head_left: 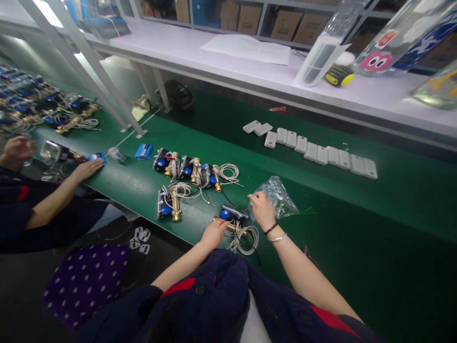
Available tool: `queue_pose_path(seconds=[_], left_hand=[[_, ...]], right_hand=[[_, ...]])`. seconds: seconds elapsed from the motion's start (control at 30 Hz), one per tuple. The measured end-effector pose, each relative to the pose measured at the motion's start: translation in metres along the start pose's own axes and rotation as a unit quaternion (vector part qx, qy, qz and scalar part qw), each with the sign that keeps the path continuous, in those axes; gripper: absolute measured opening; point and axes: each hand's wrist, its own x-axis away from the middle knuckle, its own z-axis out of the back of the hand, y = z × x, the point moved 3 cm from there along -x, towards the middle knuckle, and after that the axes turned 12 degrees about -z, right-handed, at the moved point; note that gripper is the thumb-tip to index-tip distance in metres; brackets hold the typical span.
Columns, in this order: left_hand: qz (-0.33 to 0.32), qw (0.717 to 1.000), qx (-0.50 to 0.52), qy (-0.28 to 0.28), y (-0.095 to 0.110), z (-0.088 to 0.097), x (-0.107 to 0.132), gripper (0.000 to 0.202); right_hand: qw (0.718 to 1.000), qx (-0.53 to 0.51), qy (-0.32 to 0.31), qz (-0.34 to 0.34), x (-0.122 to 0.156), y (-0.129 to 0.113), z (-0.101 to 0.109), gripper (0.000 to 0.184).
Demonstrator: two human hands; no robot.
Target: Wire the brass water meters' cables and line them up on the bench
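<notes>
A green bench (357, 224) runs across the view. Along its far side lies a row of white covers (314, 151); nearer stand three brass meters (189, 170) with coiled wires. At the near edge the left hand (214, 233) rests on a meter (232, 216), fingers laid flat over it. The right hand (262, 208) pinches a clear bag (280, 196) just beside that meter.

Factory assembly line, green conveyor belt (357, 224), rows of brass meters (185, 169), stacked cartons (285, 24)
</notes>
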Motion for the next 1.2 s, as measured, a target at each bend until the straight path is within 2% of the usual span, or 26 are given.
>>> queue_pose_path(seconds=[0.2, 0.27, 0.37, 0.5, 0.63, 0.8, 0.97, 1.07, 1.2], left_hand=[[0.04, 0.997, 0.069, 0.017, 0.002, 0.003, -0.001, 0.032], [0.072, 0.992, 0.099, 0.034, 0.002, 0.003, -0.001, 0.029], [0.152, 0.976, 0.143, 0.064, -0.004, 0.001, -0.004, 0.028], [0.265, 0.94, 0.199, 0.085, -0.016, -0.005, -0.013, 0.028], [0.325, 0.914, 0.226, 0.087, -0.016, -0.008, -0.025, 0.019], [0.362, 0.905, 0.203, 0.098, -0.007, -0.005, -0.031, 0.01], [0.388, 0.899, 0.17, 0.108, -0.001, -0.003, -0.032, 0.012], [0.376, 0.905, 0.167, 0.11, -0.003, 0.003, -0.029, 0.013], [0.337, 0.922, 0.15, 0.118, -0.018, 0.025, -0.014, 0.006]], right_hand=[[0.999, 0.012, -0.023, 0.027, 0.007, -0.005, 0.006, 0.033], [0.998, 0.015, -0.036, 0.038, 0.01, -0.007, 0.008, 0.034], [0.997, 0.021, -0.061, 0.052, 0.012, -0.011, 0.007, 0.035], [0.993, 0.03, -0.1, 0.049, 0.011, -0.017, -0.008, 0.031], [0.99, 0.028, -0.132, 0.042, 0.013, -0.024, -0.028, 0.028], [0.988, 0.009, -0.149, 0.027, 0.021, -0.029, -0.042, 0.027], [0.988, -0.036, -0.15, -0.01, 0.025, -0.028, -0.045, 0.028], [0.986, -0.082, -0.14, -0.042, 0.027, -0.025, -0.04, 0.026], [0.973, -0.171, -0.126, -0.087, 0.036, -0.013, -0.032, 0.027]])
